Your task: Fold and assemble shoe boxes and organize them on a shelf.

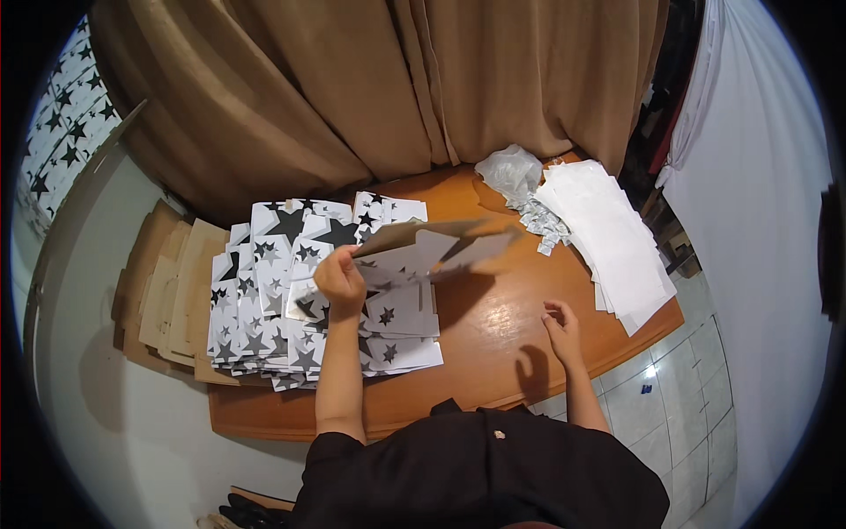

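Observation:
My left hand (pixel 341 280) is closed on the near edge of a flat cardboard sheet (pixel 407 236). The sheet is lifted and tilted, with a plain brown face and a white face bearing grey shapes; its far end is blurred. Beneath and left of it lie stacks of white star-printed cardboard pieces (pixel 269 304), overlapping one another. Over the bare wood at the right, my right hand (pixel 561 331) is raised with its fingers loosely bent and apart, holding nothing. Its shadow falls on the wooden table (pixel 493 331).
White paper sheets (pixel 612 234) lie in a fanned pile at the right. Beside them are small silvery packets (pixel 544 225) and a clear plastic bag (pixel 511 172). Brown cardboard pieces (pixel 181 291) lean at the left edge. A brown curtain (pixel 352 88) hangs behind the table.

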The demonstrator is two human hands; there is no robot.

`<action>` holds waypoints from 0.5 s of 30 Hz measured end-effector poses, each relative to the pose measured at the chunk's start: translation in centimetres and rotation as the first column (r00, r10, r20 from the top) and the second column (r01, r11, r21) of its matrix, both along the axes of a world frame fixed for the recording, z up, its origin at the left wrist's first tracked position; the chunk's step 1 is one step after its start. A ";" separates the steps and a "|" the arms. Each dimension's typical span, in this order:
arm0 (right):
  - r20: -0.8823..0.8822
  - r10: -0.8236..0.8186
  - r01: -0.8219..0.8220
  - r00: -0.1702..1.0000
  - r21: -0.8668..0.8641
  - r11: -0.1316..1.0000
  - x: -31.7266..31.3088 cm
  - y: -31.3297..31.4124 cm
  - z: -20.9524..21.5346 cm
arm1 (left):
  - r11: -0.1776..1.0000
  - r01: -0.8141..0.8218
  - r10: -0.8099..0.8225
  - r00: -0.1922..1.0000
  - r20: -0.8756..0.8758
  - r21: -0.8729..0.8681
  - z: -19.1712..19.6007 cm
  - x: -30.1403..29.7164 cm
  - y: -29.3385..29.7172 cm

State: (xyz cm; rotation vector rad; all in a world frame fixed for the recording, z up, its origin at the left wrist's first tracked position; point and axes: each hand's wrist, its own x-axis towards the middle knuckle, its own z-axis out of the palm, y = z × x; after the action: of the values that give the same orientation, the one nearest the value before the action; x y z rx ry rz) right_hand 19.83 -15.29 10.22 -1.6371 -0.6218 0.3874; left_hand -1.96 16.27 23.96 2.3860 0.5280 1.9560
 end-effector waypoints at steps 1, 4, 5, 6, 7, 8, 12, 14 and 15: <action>-0.008 -0.029 0.030 1.000 0.021 0.999 -0.2 0.2 0.1 | 0.997 -0.004 0.008 0.999 0.042 -0.076 0.6 0.1 -0.4; 0.022 0.017 -0.016 1.000 -0.037 0.999 -1.3 1.1 2.7 | 0.979 0.029 0.000 0.990 0.144 -0.203 0.8 0.1 -2.6; 0.023 0.016 -0.015 1.000 -0.039 0.999 -1.3 1.1 2.1 | 0.966 0.038 0.013 0.981 0.193 -0.257 1.0 0.4 -3.3; -0.057 0.026 -0.022 0.998 0.072 0.997 -0.9 1.5 1.1 | 0.957 0.046 0.020 0.975 0.221 -0.287 1.5 0.7 -4.0; -0.134 0.045 -0.020 0.990 0.182 0.983 -0.5 1.5 0.3 | 0.956 0.046 0.021 0.974 0.223 -0.288 1.8 1.0 -4.5; -0.143 -0.038 0.061 0.989 0.156 0.986 -0.1 1.3 0.5 | 0.941 0.065 0.039 0.954 0.296 -0.332 2.0 1.3 -4.9; -0.089 -0.192 0.206 0.977 0.196 0.959 3.0 -0.9 -1.0 | 0.899 0.125 0.088 0.888 0.452 -0.420 1.2 1.4 -4.6; -0.232 -0.017 0.084 0.972 0.281 0.956 4.4 -2.1 0.4 | 0.848 0.190 0.121 0.838 0.531 -0.494 1.3 1.9 -5.8; -0.355 0.163 -0.015 0.921 0.386 0.923 4.9 -2.6 1.0 | 0.845 0.186 0.128 0.840 0.528 -0.501 1.0 2.4 -6.7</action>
State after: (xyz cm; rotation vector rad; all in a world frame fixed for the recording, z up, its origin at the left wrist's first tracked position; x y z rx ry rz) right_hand 24.73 -17.92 11.19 -1.1251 -0.4423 0.5996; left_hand 0.42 9.58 25.01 1.4093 0.8462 1.9946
